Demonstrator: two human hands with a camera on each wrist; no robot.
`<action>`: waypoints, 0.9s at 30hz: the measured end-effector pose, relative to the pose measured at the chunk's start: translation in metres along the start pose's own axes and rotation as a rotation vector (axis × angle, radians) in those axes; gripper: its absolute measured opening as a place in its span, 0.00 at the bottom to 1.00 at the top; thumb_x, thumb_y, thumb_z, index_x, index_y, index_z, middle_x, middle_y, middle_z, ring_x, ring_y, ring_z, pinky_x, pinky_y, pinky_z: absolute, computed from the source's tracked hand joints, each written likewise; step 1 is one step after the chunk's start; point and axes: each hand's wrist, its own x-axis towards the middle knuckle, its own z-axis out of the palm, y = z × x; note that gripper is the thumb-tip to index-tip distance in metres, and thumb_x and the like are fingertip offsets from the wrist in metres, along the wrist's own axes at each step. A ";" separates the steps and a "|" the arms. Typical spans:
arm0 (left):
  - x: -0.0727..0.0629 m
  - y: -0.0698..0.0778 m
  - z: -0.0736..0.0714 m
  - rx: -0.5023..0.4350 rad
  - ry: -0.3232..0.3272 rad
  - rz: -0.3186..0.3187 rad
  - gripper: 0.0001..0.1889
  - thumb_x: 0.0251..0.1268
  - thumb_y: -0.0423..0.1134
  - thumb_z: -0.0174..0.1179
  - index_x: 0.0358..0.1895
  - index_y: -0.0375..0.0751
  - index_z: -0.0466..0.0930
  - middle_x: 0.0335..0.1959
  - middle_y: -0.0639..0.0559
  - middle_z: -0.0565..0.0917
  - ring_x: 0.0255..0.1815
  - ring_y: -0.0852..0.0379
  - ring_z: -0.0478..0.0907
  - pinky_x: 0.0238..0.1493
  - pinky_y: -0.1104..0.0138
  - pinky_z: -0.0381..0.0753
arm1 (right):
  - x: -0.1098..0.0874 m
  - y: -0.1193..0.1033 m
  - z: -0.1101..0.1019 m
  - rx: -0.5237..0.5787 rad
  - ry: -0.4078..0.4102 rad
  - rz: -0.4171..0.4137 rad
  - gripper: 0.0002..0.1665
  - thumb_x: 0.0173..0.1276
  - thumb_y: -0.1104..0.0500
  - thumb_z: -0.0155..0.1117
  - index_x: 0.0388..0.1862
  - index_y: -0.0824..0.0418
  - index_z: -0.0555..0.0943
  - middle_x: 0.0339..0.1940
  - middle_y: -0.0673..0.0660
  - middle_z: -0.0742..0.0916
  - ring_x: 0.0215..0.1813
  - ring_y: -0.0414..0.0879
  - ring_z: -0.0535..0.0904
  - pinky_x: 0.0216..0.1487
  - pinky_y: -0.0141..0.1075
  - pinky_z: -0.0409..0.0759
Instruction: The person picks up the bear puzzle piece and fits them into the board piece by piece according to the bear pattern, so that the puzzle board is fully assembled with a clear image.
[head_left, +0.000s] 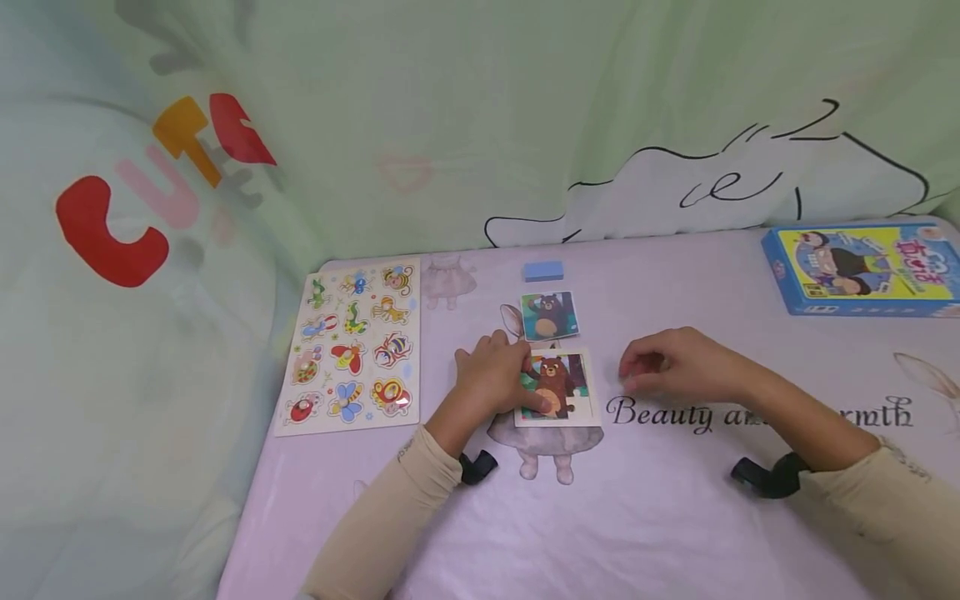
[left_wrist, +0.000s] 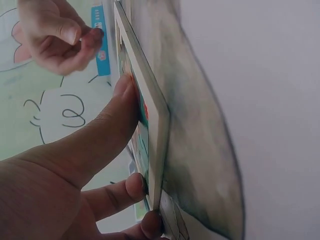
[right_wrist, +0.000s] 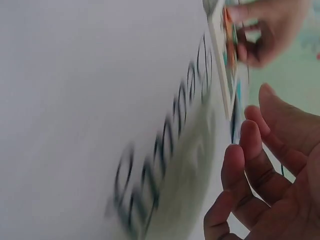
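Note:
A small bear jigsaw puzzle in a white frame lies on the table, its lower right corner showing bare white. My left hand holds it from the left side. In the left wrist view the left thumb presses on the puzzle's face, and two fingertips touch its edge near a corner. To the right of the puzzle, apart from it, my right hand hovers with loosely bent fingers. Nothing shows between those fingers in the right wrist view. Just behind the puzzle lies a bear picture card.
On the left lies a white board with several insect pictures. A small blue block sits behind the card. At the back right is a blue and yellow box. Fabric with drawings hangs along the table's back.

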 end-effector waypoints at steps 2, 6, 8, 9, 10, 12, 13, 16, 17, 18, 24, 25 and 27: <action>0.000 0.000 0.000 0.002 0.000 -0.002 0.28 0.40 0.67 0.79 0.35 0.56 0.76 0.40 0.54 0.74 0.45 0.53 0.72 0.46 0.50 0.68 | -0.010 0.010 -0.009 -0.029 0.019 0.003 0.06 0.63 0.52 0.77 0.37 0.46 0.87 0.30 0.42 0.83 0.36 0.40 0.76 0.39 0.32 0.76; 0.000 0.000 0.000 0.005 0.002 -0.004 0.28 0.40 0.67 0.79 0.35 0.56 0.76 0.40 0.54 0.74 0.45 0.53 0.72 0.46 0.50 0.69 | -0.028 0.031 -0.023 -0.057 0.035 0.028 0.09 0.60 0.49 0.79 0.39 0.44 0.88 0.32 0.41 0.84 0.37 0.37 0.75 0.39 0.31 0.76; 0.000 0.000 0.001 0.008 0.003 -0.004 0.28 0.40 0.67 0.79 0.35 0.56 0.76 0.40 0.54 0.73 0.45 0.53 0.72 0.46 0.50 0.69 | -0.036 0.041 -0.028 -0.058 0.033 0.045 0.11 0.59 0.48 0.79 0.39 0.45 0.88 0.33 0.41 0.84 0.37 0.37 0.75 0.39 0.30 0.76; 0.000 0.000 0.001 0.007 0.002 -0.004 0.28 0.40 0.67 0.79 0.35 0.55 0.76 0.40 0.54 0.73 0.45 0.53 0.72 0.46 0.50 0.69 | -0.040 0.045 -0.030 -0.058 0.030 0.058 0.11 0.58 0.48 0.80 0.39 0.44 0.88 0.33 0.41 0.84 0.37 0.36 0.75 0.39 0.30 0.76; 0.000 0.000 0.001 0.006 0.001 -0.004 0.28 0.40 0.67 0.79 0.35 0.55 0.76 0.40 0.54 0.73 0.45 0.53 0.72 0.46 0.50 0.69 | -0.044 0.049 -0.032 -0.058 0.027 0.071 0.12 0.58 0.47 0.80 0.40 0.44 0.88 0.33 0.41 0.84 0.37 0.36 0.75 0.39 0.30 0.76; 0.000 0.000 0.001 0.005 0.001 -0.004 0.28 0.40 0.67 0.79 0.35 0.55 0.75 0.40 0.54 0.73 0.45 0.53 0.72 0.46 0.50 0.68 | -0.051 0.057 -0.035 -0.062 0.021 0.094 0.13 0.57 0.46 0.80 0.40 0.43 0.88 0.34 0.42 0.84 0.38 0.36 0.75 0.39 0.30 0.76; 0.000 0.000 0.000 0.004 0.001 -0.004 0.28 0.40 0.67 0.79 0.35 0.55 0.75 0.40 0.54 0.73 0.45 0.53 0.72 0.46 0.50 0.68 | -0.053 0.061 -0.036 -0.065 0.017 0.106 0.13 0.57 0.46 0.80 0.40 0.43 0.88 0.34 0.42 0.84 0.38 0.36 0.75 0.39 0.30 0.76; -0.001 0.000 -0.001 0.004 -0.001 -0.006 0.28 0.40 0.67 0.79 0.35 0.55 0.75 0.40 0.54 0.73 0.45 0.53 0.72 0.47 0.49 0.68 | -0.060 0.071 -0.039 -0.084 0.011 0.132 0.15 0.56 0.44 0.80 0.40 0.43 0.87 0.35 0.43 0.84 0.38 0.36 0.74 0.39 0.30 0.76; -0.001 0.000 -0.001 0.003 -0.002 -0.007 0.28 0.40 0.66 0.79 0.35 0.55 0.75 0.40 0.54 0.73 0.45 0.53 0.72 0.47 0.49 0.68 | -0.062 0.074 -0.040 -0.091 0.010 0.138 0.16 0.55 0.43 0.81 0.41 0.44 0.87 0.36 0.43 0.84 0.38 0.36 0.74 0.39 0.30 0.76; -0.001 0.001 -0.001 0.003 -0.005 -0.008 0.28 0.40 0.66 0.79 0.35 0.55 0.75 0.40 0.54 0.73 0.45 0.53 0.72 0.47 0.49 0.68 | -0.063 0.078 -0.040 -0.101 0.008 0.147 0.17 0.54 0.43 0.81 0.41 0.44 0.87 0.36 0.43 0.84 0.38 0.36 0.74 0.39 0.30 0.76; -0.001 0.002 -0.003 -0.006 -0.016 -0.007 0.28 0.41 0.66 0.79 0.35 0.54 0.75 0.40 0.53 0.74 0.45 0.53 0.72 0.48 0.49 0.68 | -0.073 0.095 -0.043 -0.164 -0.004 0.174 0.20 0.51 0.43 0.83 0.40 0.45 0.87 0.35 0.43 0.83 0.37 0.35 0.72 0.37 0.30 0.75; -0.002 0.002 -0.003 -0.008 -0.017 -0.007 0.28 0.41 0.66 0.79 0.35 0.54 0.76 0.40 0.53 0.74 0.45 0.53 0.72 0.48 0.49 0.68 | -0.074 0.097 -0.043 -0.172 -0.004 0.173 0.20 0.50 0.43 0.83 0.40 0.45 0.87 0.35 0.43 0.83 0.37 0.35 0.72 0.36 0.30 0.74; -0.002 0.003 -0.003 -0.006 -0.020 -0.009 0.28 0.41 0.66 0.79 0.35 0.54 0.76 0.40 0.53 0.73 0.45 0.53 0.72 0.48 0.48 0.68 | -0.078 0.102 -0.043 -0.175 0.000 0.184 0.20 0.49 0.44 0.84 0.39 0.45 0.86 0.34 0.44 0.82 0.37 0.36 0.71 0.36 0.30 0.74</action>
